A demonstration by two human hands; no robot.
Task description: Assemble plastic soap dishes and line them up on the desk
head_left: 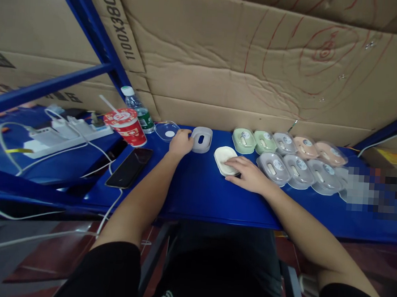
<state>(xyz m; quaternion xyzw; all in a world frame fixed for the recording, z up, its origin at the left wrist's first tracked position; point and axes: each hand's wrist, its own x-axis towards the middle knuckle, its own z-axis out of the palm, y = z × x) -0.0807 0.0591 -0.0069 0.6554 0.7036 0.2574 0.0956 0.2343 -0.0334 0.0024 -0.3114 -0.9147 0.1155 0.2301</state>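
Note:
My left hand [181, 143] has its fingers curled at the left edge of a grey-lilac plastic box [205, 145], which has a dark oval slot in its middle. Behind that hand lies a clear plastic lid [166, 127] with a round white sticker. My right hand [248, 173] is on a cream plastic box [222, 155]. Its fingers reach over the top into the box, and the thumb is by the near side. Right of it, two rows of lidded boxes stand close together: green boxes [244, 142], grey boxes [274, 169] and peach boxes [305, 148].
At the left of the blue table [195, 197] are a red paper cup [132, 131] with a straw, a water bottle [142, 111] and a black phone [129, 167] on a white cable. A white power strip [64, 138] sits further left. Cardboard [204, 54] walls the back.

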